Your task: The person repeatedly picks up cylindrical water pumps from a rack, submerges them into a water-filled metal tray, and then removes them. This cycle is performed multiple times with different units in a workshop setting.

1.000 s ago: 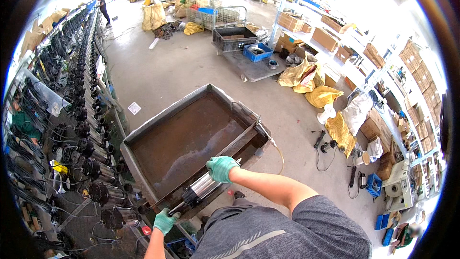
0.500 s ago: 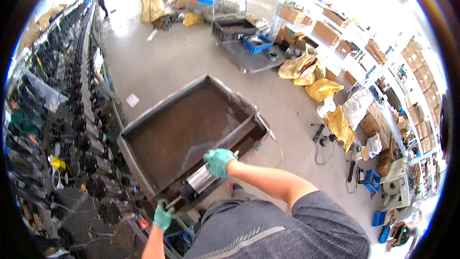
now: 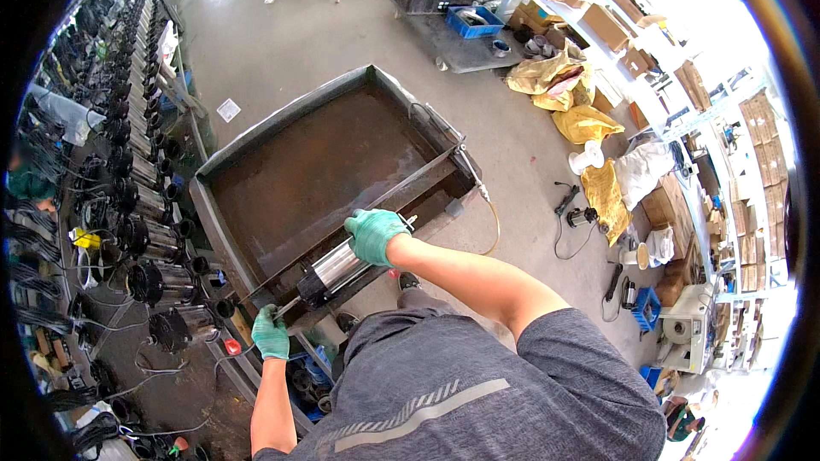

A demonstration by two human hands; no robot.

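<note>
Both my hands wear green gloves and hold a silver cylindrical motor [image 3: 335,266] with a black end and a thin shaft. It lies slantwise over the near edge of a large, shallow metal tank [image 3: 307,162] with a rust-brown bottom. My right hand [image 3: 376,236] is closed around the motor's upper right end, where a small pale tip sticks out past the fingers. Down to the left, my left hand [image 3: 270,333] grips the shaft beyond the black end. Fingers hide the shaft's tip.
Rows of similar motors [image 3: 162,282] with cables stand along the left. A thin hose [image 3: 495,218] hangs from the tank's right corner. Beyond lie a flat cart [image 3: 465,51] with a blue crate [image 3: 474,22], yellow sacks [image 3: 588,126], loose motors [image 3: 582,217] and shelves of cardboard boxes [image 3: 606,27].
The view has tipped downward, so the tank and the floor items sit higher in the picture. Both hands keep their hold on the motor, which stays at the tank's near edge.
</note>
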